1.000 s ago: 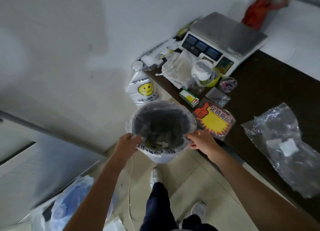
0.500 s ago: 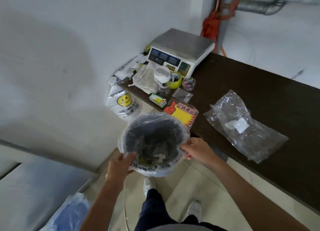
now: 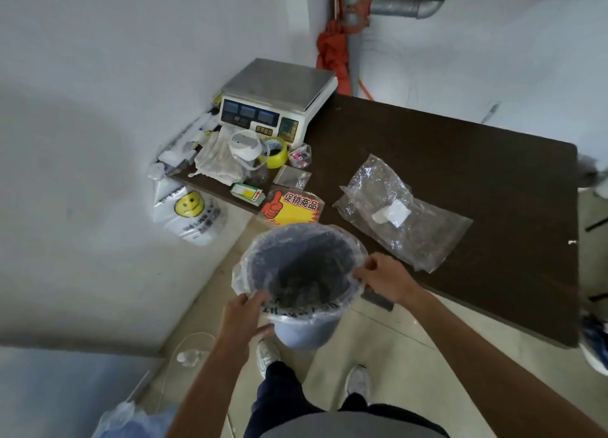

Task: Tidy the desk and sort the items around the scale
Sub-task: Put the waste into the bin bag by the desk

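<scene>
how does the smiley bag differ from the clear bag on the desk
The smiley bag is opaque white with a yellow face print; the clear bag is see-through with a white slip inside. The smiley bag hangs beside the desk end, bulging; the clear bag lies flat on the desk. Both are crinkled plastic.

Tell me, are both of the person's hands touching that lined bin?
Touching. The head view shows the left hand gripping the near rim of the bin and the right hand pinching its liner at the far side.
</scene>
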Available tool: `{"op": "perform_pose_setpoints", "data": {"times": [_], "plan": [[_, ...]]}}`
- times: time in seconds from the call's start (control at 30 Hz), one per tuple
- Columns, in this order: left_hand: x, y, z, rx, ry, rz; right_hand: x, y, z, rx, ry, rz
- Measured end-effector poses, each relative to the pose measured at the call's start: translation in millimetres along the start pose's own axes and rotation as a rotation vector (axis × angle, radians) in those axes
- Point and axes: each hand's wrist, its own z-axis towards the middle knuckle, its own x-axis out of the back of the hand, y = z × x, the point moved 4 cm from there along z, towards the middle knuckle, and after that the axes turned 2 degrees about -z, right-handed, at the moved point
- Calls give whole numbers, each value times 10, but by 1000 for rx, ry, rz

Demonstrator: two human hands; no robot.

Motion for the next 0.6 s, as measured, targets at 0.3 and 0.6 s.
{"op": "perform_pose_setpoints", "data": {"times": [0.3, 0.6], "plan": [[-145, 38, 44, -26, -37, 48, 416, 146, 346, 13, 288, -190], [-310, 170, 18, -48, -40, 72, 587, 89, 878, 39, 314, -649]]}}
